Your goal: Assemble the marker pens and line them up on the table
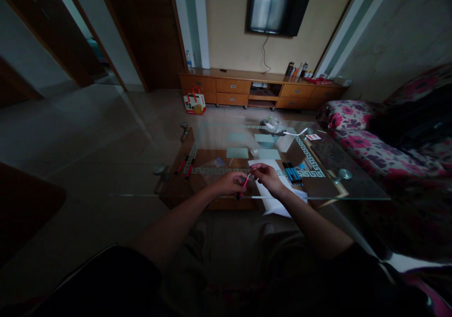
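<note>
My left hand (230, 183) is closed around a red pen (244, 185) that points down toward the near edge of the glass coffee table (339, 185). My right hand (268, 178) is pinched at the pen's upper end, fingers pressed together on a small part I cannot make out. Both hands hover just above a white sheet of paper (273, 201) that hangs over the table's near edge. Two red pens (186, 166) lie to the left of my hands. A row of several blue pens (292, 173) lies to the right.
Pale green cards (237, 152) and a small white box (286, 142) lie farther back on the glass. A floral sofa (374, 147) stands at the right. A wooden TV cabinet (261, 91) with a gift bag (194, 103) beside it lines the far wall.
</note>
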Action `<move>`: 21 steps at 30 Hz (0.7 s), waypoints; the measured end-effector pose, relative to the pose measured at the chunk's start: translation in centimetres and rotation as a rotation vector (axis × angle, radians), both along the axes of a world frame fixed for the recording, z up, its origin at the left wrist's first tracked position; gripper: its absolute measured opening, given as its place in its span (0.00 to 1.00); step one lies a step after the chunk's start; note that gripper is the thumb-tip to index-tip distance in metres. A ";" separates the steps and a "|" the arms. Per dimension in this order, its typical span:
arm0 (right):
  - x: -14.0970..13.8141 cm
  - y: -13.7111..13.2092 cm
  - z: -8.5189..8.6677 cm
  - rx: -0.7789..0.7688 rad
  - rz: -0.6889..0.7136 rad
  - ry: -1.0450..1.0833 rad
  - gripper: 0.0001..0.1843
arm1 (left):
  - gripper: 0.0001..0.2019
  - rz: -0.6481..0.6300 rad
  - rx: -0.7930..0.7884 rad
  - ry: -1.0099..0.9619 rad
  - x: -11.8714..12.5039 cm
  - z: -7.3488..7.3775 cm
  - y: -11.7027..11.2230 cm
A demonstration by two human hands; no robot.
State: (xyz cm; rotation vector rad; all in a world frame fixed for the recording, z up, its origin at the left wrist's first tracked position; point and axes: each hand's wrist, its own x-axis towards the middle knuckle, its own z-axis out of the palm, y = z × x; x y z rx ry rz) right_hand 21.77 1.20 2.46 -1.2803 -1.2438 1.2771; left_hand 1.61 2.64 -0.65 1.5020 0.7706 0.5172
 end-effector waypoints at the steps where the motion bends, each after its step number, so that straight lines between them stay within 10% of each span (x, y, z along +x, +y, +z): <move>1: 0.0 -0.1 0.1 -0.011 -0.002 -0.006 0.21 | 0.22 0.003 0.000 -0.001 0.0 0.0 0.0; 21: 0.0 -0.4 0.2 -0.029 0.070 -0.102 0.17 | 0.22 0.047 0.010 -0.011 0.1 0.2 -0.2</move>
